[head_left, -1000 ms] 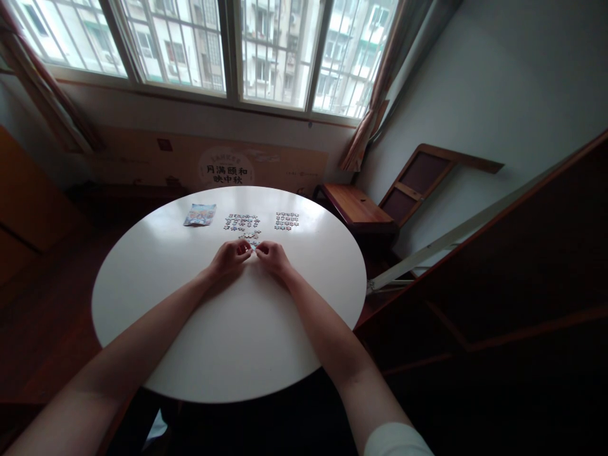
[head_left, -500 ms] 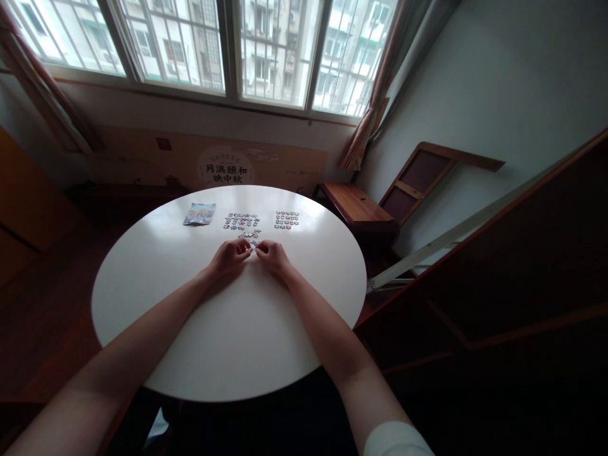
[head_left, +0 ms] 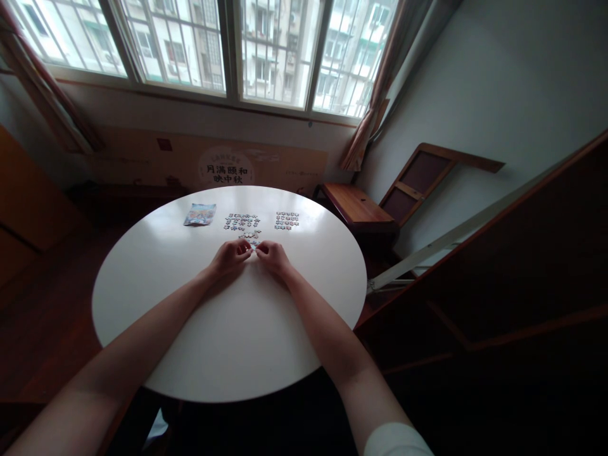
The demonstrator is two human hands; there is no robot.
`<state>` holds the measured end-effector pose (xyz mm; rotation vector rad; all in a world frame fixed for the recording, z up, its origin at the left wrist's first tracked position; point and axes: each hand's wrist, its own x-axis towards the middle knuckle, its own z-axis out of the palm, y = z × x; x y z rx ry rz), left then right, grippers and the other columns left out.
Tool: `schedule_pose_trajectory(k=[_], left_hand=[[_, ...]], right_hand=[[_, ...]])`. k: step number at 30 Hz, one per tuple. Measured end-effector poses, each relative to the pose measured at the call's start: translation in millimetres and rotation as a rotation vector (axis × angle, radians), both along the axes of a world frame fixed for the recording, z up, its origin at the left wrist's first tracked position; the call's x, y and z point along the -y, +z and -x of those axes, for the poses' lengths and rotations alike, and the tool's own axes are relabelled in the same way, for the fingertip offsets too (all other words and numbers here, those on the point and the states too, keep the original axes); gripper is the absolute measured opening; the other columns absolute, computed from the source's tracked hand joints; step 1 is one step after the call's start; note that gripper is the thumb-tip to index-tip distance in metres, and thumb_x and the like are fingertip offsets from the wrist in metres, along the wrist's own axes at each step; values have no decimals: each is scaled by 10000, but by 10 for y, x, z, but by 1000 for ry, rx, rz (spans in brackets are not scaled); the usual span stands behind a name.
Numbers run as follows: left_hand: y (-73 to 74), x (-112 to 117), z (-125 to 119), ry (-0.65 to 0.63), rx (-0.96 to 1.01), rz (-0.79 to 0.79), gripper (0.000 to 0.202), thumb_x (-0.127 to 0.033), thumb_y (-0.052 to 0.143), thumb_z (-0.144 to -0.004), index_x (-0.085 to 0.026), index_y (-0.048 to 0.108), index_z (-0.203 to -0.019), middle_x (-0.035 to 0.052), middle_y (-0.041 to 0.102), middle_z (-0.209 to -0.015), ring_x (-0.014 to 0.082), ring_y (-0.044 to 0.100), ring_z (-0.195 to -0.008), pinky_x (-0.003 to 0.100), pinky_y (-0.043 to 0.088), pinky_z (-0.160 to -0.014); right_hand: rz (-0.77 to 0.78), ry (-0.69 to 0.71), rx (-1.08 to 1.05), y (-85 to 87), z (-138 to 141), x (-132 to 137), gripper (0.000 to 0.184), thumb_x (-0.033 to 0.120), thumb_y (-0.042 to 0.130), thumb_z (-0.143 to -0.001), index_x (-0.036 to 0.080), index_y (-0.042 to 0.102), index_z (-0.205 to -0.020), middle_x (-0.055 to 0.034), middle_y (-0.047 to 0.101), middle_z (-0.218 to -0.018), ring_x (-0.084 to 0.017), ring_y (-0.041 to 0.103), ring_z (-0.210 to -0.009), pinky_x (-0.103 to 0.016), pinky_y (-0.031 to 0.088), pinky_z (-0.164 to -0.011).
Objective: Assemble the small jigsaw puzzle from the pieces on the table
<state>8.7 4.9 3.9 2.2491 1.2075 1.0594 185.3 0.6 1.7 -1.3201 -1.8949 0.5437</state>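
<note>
My left hand (head_left: 231, 255) and my right hand (head_left: 272, 256) meet near the middle of the white round table (head_left: 228, 342). Fingers of both are pinched on small jigsaw puzzle pieces (head_left: 253, 247), partly hidden between the fingertips. Just beyond the hands lies a small cluster of puzzle pieces (head_left: 249, 235). Farther back, rows of loose puzzle pieces (head_left: 241, 221) are spread out, with another block of puzzle pieces (head_left: 287, 220) to the right. A colourful picture sheet (head_left: 200, 215) rests at the back left.
A wooden bench (head_left: 358, 206) stands beyond the table's right edge, near a folding chair (head_left: 418, 177) against the wall. A dark wooden panel (head_left: 513, 278) slants along the right side. Behind the table, a printed board (head_left: 285, 161) leans below the barred windows.
Both hands stay in the same place with their fingers together. The puzzle pieces and the picture sheet lie as before; only the view shifts very slightly.
</note>
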Motion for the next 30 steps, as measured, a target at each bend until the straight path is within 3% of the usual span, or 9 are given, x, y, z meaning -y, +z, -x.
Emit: schedule_pose_trajectory(k=[30], left_hand=[[13,3,-7,-5,-3,3,208,-363,575,-807,-169,634,-761,-11,585,-586,117,539,-537,215,419,-523]], right_hand=[[-1,4,0,-15,0,-13,142,224,575,-777,160,701,-786,-18,668,-714,-117,566,-648,-210,413,-642]])
